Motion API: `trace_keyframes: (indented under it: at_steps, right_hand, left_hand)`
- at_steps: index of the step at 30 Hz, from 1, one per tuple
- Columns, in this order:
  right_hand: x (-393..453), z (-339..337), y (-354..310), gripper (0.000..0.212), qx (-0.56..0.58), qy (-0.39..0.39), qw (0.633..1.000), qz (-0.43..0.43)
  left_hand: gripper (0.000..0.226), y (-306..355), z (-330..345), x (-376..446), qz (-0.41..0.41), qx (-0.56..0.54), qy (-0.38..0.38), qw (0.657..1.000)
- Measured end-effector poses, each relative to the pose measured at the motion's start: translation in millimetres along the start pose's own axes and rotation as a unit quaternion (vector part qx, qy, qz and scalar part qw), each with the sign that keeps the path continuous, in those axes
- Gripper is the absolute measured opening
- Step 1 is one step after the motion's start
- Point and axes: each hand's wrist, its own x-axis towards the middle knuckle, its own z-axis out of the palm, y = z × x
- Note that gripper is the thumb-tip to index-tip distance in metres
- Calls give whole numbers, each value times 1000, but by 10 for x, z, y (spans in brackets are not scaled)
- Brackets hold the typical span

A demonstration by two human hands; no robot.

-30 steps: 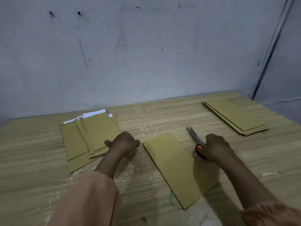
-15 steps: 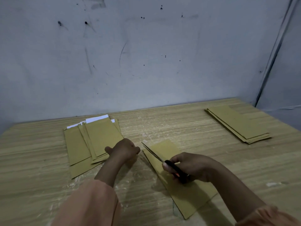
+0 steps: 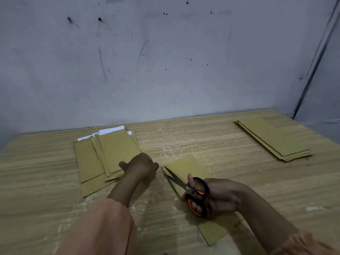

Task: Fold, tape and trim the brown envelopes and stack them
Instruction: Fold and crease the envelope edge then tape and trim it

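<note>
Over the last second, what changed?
The right hand lifted the scissors off the table beside the middle envelope and swung them left over it, blades now open at its left edge. Left hand, both envelope stacks unchanged.

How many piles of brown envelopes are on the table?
2 piles, plus one single envelope. One messy pile sits far left by the left hand; one neat pile sits far right. The single envelope lies under the scissors.
</note>
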Motion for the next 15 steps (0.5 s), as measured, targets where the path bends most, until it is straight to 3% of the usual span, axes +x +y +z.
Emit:
trace_keyframes:
  at_steps: [3, 8, 15]
  right_hand:
    - [46, 0, -27, 89, 14, 3, 1000, -6]
    - [117, 63, -65, 65, 26, 26, 999, -10]
    - [185, 74, -44, 62, 45, 48, 998, -19]
  left_hand:
    - [24, -2, -4, 1, -5, 4, 0, 1000]
    - [24, -15, 14, 28, -9, -4, 2, 1000]
    - [28, -34, -8, 43, -6, -6, -3, 1000]
